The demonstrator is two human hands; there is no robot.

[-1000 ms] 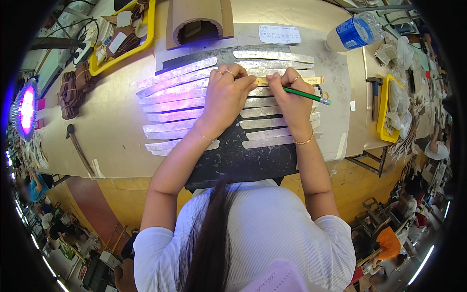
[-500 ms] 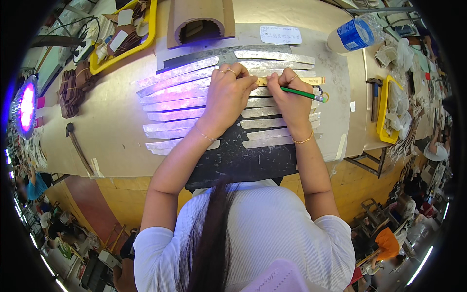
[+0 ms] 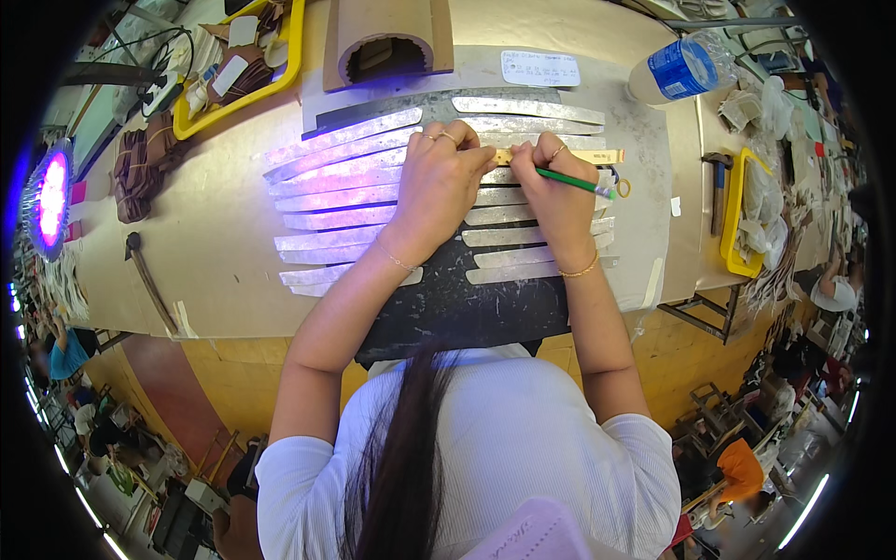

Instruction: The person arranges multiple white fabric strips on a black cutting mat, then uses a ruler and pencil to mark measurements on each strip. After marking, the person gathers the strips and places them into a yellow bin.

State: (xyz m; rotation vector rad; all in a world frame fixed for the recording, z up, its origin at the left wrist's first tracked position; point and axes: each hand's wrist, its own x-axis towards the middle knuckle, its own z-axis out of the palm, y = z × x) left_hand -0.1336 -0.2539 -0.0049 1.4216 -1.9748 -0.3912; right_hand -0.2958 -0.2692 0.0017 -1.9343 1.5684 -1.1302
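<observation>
My left hand (image 3: 437,187) is closed, thumb and fingertips pinching the left part of a narrow yellow ruler-like strip (image 3: 607,156). Wrapped in my right hand (image 3: 560,201) is a green pencil (image 3: 569,180), its eraser end pointing right and its tip hidden by my fingers at the strip. Under both hands lie long silvery flat strips (image 3: 345,196) in two columns, several in each, with rounded ends. A black scuffed mat (image 3: 467,313) shows between and below them. Beside my right hand, a small ring (image 3: 623,188) lies near the yellow strip's end.
A hollow brown block (image 3: 392,28) and a white label (image 3: 539,68) stand beyond the strips. At the right are a bottle (image 3: 677,70), a hammer (image 3: 718,191) and a yellow tray (image 3: 737,245). Another yellow tray (image 3: 291,70), brown bundles (image 3: 140,177), a second hammer (image 3: 149,280) and a glowing lamp (image 3: 53,199) occupy the left.
The pencil's eraser end has shifted slightly left and down as my right hand tilts a little. My left hand keeps its place on the yellow strip.
</observation>
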